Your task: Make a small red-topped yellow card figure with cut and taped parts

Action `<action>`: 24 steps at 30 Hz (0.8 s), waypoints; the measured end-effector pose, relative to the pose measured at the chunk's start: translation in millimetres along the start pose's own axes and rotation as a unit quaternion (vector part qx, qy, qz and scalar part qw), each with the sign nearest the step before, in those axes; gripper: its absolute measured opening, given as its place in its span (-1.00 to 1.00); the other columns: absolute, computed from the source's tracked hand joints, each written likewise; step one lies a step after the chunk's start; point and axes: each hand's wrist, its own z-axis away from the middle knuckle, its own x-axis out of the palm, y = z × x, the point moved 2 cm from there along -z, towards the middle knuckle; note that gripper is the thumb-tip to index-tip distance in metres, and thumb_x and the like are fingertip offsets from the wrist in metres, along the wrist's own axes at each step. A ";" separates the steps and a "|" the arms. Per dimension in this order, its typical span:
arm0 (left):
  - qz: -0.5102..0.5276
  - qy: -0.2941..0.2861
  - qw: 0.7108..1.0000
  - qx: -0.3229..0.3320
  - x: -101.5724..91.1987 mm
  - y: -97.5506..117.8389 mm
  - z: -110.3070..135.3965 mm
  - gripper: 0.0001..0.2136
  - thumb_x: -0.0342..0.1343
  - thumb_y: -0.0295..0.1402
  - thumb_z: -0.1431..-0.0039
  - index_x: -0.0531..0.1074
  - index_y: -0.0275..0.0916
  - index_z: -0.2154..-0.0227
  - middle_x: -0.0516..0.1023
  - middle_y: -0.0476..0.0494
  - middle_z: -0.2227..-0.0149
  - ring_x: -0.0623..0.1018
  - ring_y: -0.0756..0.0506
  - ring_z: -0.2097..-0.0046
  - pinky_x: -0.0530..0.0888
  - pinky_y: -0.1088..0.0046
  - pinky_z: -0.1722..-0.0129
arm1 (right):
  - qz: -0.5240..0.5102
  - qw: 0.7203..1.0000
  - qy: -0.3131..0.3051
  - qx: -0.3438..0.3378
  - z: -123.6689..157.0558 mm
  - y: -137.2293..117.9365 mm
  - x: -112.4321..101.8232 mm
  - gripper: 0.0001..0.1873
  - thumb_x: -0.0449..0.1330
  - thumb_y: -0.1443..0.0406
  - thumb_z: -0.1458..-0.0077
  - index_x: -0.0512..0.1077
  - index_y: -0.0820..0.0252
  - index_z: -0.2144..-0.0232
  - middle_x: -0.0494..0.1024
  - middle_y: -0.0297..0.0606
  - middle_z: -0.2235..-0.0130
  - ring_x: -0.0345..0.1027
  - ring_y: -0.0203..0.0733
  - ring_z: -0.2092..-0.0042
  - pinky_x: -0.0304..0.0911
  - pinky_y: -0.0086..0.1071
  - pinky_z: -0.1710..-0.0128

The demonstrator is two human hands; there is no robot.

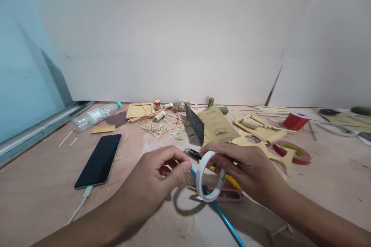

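Note:
My right hand point(246, 164) grips a narrow roll of white tape point(199, 181) by its upper rim, held upright above the table. Just left of the roll, my left hand point(158, 173) is closed, thumb against fingertips; whatever is pinched there is too small or hidden to name. A thin blue stick point(227, 222) runs from near my left thumb, behind the roll, toward the front edge of the view. Under my right hand lie a yellow and black utility knife point(232, 182) and a pair of pink-handled thread snips point(232, 196), both partly covered.
A phone point(98, 160) on a white cable and a plastic bottle point(95, 117) lie at left. Behind my hands are sandpaper point(217, 125), wood shavings point(165, 127) and a wooden frame point(140, 110). Red tape point(301, 157) and a red spool point(295, 122) are at right.

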 end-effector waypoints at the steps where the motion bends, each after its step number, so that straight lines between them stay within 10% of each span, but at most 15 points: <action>1: -0.003 0.006 1.000 -0.005 -0.5 -1.0 0.1 -0.82 0.19 -0.18 -0.45 0.58 -0.11 0.25 0.58 0.08 0.37 0.55 0.02 0.32 0.44 0.57 0.32 | -0.073 0.996 -0.021 0.044 -0.1 2.1 2.2 -0.79 0.23 0.19 -0.33 0.64 0.12 0.17 0.74 -0.23 0.33 0.62 -0.16 0.34 0.43 -0.40 0.33; 5: -0.057 0.036 0.998 0.013 -2.6 -0.8 0.4 -0.73 0.15 -0.14 -0.47 0.53 -0.14 0.34 0.54 0.08 0.40 0.53 0.02 0.37 0.43 0.57 0.38 | -0.377 0.885 -0.156 0.223 5.3 7.5 20.0 -0.53 0.28 -0.13 -0.27 0.52 0.14 0.13 0.67 -0.30 0.38 0.52 -0.27 0.58 0.32 -0.52 0.66; 11: -0.130 0.085 0.981 0.119 -4.0 8.6 1.0 -0.82 0.20 -0.38 -0.40 0.57 0.02 0.03 0.63 0.08 0.07 0.58 0.03 0.19 0.51 0.62 0.23 | -0.521 0.763 -0.287 0.253 18.4 3.4 44.7 -0.50 0.30 -0.13 -0.28 0.47 0.22 0.23 0.67 -0.27 0.44 0.47 -0.31 0.70 0.29 -0.60 0.75; 24: -0.132 0.057 0.974 0.174 -1.5 9.4 4.8 -0.88 0.24 -0.43 -0.41 0.56 -0.07 0.09 0.60 0.05 0.15 0.56 0.04 0.22 0.50 0.63 0.25 | -0.426 0.798 -0.306 0.298 27.2 0.2 54.2 -0.33 0.28 -0.28 -0.16 0.46 0.24 0.40 0.46 -0.43 0.70 0.08 -0.49 0.84 -0.11 -0.69 0.85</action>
